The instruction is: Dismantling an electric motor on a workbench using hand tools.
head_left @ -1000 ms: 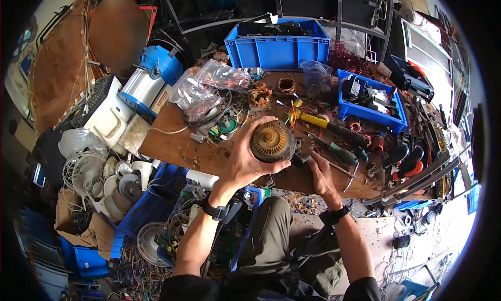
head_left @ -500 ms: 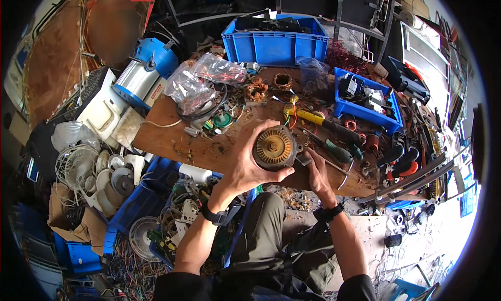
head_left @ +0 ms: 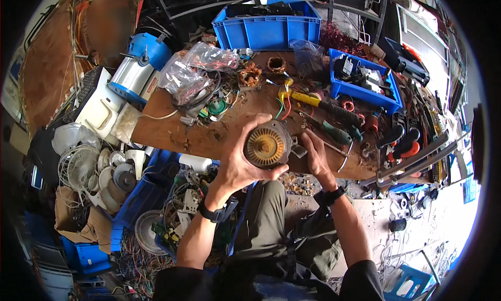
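Note:
My left hand [head_left: 232,165] wraps round a round motor [head_left: 265,147], its ridged brass-coloured face turned up and a metal bracket on its right side. My right hand [head_left: 318,157] has its fingers partly curled beside that bracket; what they grip is hidden. Both hands are over the near edge of the wooden worktable [head_left: 182,134]. Just beyond lie a yellow-and-black tool [head_left: 318,102] with coloured wires near it, a green-handled screwdriver [head_left: 336,133] and a silver rod [head_left: 344,160].
Blue crates [head_left: 266,32] [head_left: 365,95] with dark parts stand behind. Plastic bags [head_left: 209,58] and copper windings [head_left: 250,74] lie on the table. A steel-and-blue cylinder [head_left: 133,76], fan guards [head_left: 78,170] and bins of scrap crowd the left; pliers [head_left: 404,149] lie right.
The background has shifted upward in the picture. The motor, held by my left hand, sits a little further left and closer to the table's near edge, with my right hand still beside it.

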Demonstrator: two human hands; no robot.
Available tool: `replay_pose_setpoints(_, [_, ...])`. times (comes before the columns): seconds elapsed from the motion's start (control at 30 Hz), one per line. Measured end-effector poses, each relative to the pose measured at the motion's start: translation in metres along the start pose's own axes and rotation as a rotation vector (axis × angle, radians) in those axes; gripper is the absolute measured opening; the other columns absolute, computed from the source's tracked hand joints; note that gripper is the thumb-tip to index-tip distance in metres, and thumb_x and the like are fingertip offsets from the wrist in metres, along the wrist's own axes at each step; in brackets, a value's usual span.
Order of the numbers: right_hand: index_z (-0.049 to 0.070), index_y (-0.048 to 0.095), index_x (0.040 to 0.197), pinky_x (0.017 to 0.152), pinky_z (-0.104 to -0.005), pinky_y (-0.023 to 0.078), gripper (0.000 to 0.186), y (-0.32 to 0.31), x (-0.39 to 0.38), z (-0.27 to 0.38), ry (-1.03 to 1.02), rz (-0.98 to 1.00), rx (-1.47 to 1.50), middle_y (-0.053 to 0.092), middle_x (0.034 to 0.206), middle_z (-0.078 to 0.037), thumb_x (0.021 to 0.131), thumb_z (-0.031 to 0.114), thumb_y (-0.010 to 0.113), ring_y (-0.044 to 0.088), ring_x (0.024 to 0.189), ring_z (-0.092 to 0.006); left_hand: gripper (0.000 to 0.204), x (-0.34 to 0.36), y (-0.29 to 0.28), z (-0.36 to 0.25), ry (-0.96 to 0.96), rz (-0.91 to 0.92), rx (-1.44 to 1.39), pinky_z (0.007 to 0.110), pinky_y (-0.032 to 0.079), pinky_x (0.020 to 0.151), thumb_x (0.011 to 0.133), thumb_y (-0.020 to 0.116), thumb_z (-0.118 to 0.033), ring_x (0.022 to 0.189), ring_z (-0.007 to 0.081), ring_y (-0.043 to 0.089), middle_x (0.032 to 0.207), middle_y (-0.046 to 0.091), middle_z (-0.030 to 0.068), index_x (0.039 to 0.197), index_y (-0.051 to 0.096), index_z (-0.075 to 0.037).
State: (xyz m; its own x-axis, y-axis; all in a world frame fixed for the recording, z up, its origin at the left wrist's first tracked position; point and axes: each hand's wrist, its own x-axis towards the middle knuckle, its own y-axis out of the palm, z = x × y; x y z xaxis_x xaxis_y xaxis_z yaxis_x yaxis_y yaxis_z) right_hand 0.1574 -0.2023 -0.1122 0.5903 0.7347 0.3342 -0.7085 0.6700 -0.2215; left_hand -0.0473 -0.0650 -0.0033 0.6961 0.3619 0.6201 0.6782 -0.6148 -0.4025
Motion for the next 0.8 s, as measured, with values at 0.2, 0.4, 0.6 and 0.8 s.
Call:
replay_pose_setpoints(0.2, [-0.001,0.062,0.113,0.086,-0.0364,0.047,0.038,-0.011,0.004,0.015,-0.020,-0.143,0.126,0.061,0.099,-0.013,0.111,0.035,0.050,0.057,0.092,-0.0249,0.096,0.023,0.001,0.009,0.014,0.013,0.010,0.043,0.052,0.112,0.064,0.100,-0.033,0.128,0.0294,0.062,0.141,0.061,0.0147,0.145,0.056,-0.005])
replay_pose_setpoints(0.4, [-0.003,0.064,0.129,0.104,-0.0332,0.047,0.038,-0.021,0.022,0.116,-0.133,-0.032,0.127,0.069,0.122,-0.011,0.108,0.029,0.059,0.063,0.113,-0.0184,0.088,0.037,-0.004,0.015,-0.130,-0.023,-0.112,0.041,0.056,0.109,0.068,0.100,-0.032,0.123,0.0261,0.067,0.129,0.069,0.0126,0.140,0.058,-0.005])
replay_pose_setpoints(0.6, [-0.004,0.051,0.148,0.114,-0.0456,0.046,0.075,-0.007,0.033,0.137,-0.156,0.115,-0.079,0.060,0.140,-0.024,0.100,0.051,0.067,0.059,0.132,-0.0360,0.091,0.046,-0.008,0.021,-0.267,-0.004,-0.250,0.039,0.056,0.109,0.069,0.100,-0.029,0.122,0.0237,0.068,0.131,0.070,0.0129,0.144,0.055,-0.004])
replay_pose_setpoints(0.8, [-0.004,0.048,0.150,0.116,-0.0479,0.043,0.085,0.010,0.040,0.153,-0.291,0.139,-0.402,0.056,0.144,-0.030,0.097,0.059,0.069,0.053,0.138,-0.0424,0.082,0.049,-0.003,0.023,-0.167,-0.032,0.002,0.039,0.057,0.106,0.073,0.094,-0.018,0.123,0.0263,0.069,0.133,0.069,0.0162,0.144,0.057,-0.006])
